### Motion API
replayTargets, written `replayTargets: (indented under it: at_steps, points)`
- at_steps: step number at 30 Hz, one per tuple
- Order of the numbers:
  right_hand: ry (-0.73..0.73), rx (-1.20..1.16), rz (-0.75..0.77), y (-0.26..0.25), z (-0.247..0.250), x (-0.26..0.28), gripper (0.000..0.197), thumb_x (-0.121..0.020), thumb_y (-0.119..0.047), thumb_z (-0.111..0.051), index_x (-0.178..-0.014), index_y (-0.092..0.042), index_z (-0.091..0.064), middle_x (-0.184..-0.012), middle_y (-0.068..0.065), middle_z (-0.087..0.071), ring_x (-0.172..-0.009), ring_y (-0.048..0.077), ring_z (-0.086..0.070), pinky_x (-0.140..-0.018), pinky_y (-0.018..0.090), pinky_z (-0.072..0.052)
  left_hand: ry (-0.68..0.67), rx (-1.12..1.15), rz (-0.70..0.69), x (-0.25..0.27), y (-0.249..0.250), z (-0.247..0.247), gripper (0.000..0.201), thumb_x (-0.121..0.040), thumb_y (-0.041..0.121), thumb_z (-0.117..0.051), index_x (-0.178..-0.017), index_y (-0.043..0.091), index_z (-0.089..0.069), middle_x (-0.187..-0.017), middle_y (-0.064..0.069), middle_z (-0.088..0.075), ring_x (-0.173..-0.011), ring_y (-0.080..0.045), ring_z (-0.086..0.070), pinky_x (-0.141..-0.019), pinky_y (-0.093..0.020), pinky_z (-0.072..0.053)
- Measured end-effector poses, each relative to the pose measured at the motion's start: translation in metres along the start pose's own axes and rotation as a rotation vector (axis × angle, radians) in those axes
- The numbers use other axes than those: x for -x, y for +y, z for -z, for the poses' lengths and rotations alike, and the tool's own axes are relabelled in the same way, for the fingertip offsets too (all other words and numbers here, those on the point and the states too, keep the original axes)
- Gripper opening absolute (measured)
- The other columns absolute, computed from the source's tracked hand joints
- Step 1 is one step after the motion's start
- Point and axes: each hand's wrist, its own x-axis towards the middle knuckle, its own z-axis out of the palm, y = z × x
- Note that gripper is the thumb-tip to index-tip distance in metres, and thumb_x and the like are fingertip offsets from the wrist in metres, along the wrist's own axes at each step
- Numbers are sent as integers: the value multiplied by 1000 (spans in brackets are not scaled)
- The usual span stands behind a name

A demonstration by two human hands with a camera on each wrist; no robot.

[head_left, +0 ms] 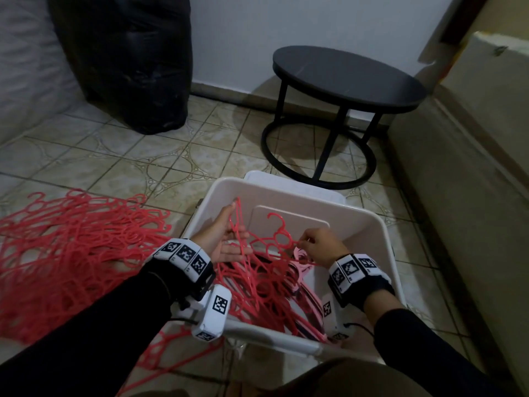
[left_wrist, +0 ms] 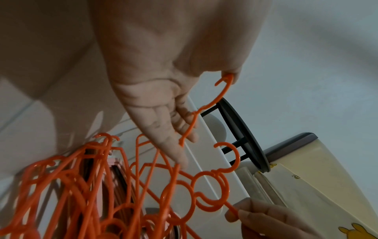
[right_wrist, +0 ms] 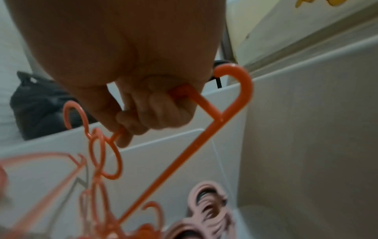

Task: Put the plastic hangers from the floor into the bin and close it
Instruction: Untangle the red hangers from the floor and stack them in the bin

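Observation:
A white plastic bin [head_left: 380,227] stands open on the tiled floor in front of me, with a tangle of red hangers [head_left: 257,285] and some pink hangers [head_left: 303,257] inside. A big pile of red hangers [head_left: 71,247] lies on the floor to its left. Over the bin, my left hand [head_left: 226,236] lies palm up, its thumb holding a red hanger [left_wrist: 190,129] that runs across the fingers. My right hand [head_left: 317,245] pinches another red hanger [right_wrist: 204,137] near its looped neck, fingers [right_wrist: 161,110] curled round its bar.
A white lid [head_left: 286,183] lies behind the bin. A black round side table [head_left: 343,78] stands further back, a full black bag [head_left: 128,61] at the back left by the wall. A beige mattress-like edge [head_left: 472,167] runs along the right.

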Motion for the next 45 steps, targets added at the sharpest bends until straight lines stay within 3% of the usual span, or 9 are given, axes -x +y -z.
replayTargets:
  at_steps: [4, 6, 14, 17, 21, 26, 32, 41, 45]
  points:
    - [33, -165, -2, -10, -1, 8, 11, -94, -12, -52, -88, -13, -61, -66, -6, -55, -53, 5, -51, -44, 16, -41, 60, -73, 24, -1, -6, -5, 72, -78, 72, -53, -116, 10, -59, -105, -4, -69, -88, -32, -70, -75, -41, -58]
    - [57, -282, -17, -14, -2, 11, 12, -95, -10, -48, -93, -15, -58, -69, -3, -54, -49, 9, -50, -36, 19, -39, 64, -108, 34, 0, -7, -8, 79, -76, 74, -54, -124, 11, -55, -102, -4, -71, -86, -31, -70, -71, -38, -58]
    - [-45, -628, 41, -26, -15, 21, 10, -96, -10, -47, -90, -10, -55, -66, 10, -52, -35, 3, -43, -41, 23, -41, -17, -203, -19, 9, -7, -29, 73, -81, 76, -40, -126, 19, -48, -106, -1, -63, -88, -24, -70, -68, -32, -55]
    - [-40, -630, 53, -33, -25, 25, 15, -96, -8, -46, -87, -15, -56, -56, 1, -49, -36, 5, -44, -38, 20, -39, -43, -212, -20, 9, -9, -35, 56, -86, 73, -35, -110, 25, -50, -104, 1, -57, -93, -23, -65, -78, -35, -53]
    - [-68, -653, 88, -46, -31, 26, 17, -95, -7, -48, -80, -13, -53, -40, -5, -49, -32, 5, -46, -39, 20, -39, -43, -190, -10, 5, -12, -40, 59, -90, 66, -36, -123, 19, -49, -107, -2, -56, -90, -25, -62, -75, -35, -54]
    - [-108, -584, 76, -53, -32, 25, 20, -95, -13, -50, -76, -17, -47, -57, 7, -60, -39, 13, -51, -46, 25, -41, -22, -199, 37, 3, -11, -39, 72, -86, 70, -35, -122, 10, -53, -112, -14, -64, -82, -30, -64, -61, -31, -52]
    - [-54, -755, 90, -50, -25, 27, 19, -97, -8, -46, -79, -13, -46, -59, 4, -61, -41, 13, -53, -45, 26, -40, 45, -162, 40, 0, -7, -30, 54, -91, 55, -29, -101, 13, -60, -95, -8, -66, -84, -28, -62, -69, -31, -46]
    - [38, -896, 84, -67, -34, 25, 16, -92, -11, -58, -77, -14, -59, -57, -1, -67, -48, 16, -50, -49, 26, -40, -34, -119, -51, 2, -8, -36, 57, -91, 65, -29, -90, 17, -61, -77, -3, -56, -74, -20, -56, -73, -35, -52]
    - [65, -901, 66, -70, -33, 21, 16, -91, -12, -60, -76, -13, -61, -65, 4, -69, -48, 6, -56, -52, 20, -47, -42, -89, -84, 9, -6, -34, 59, -90, 66, -35, -107, 16, -60, -97, -7, -61, -84, -24, -63, -67, -35, -57]
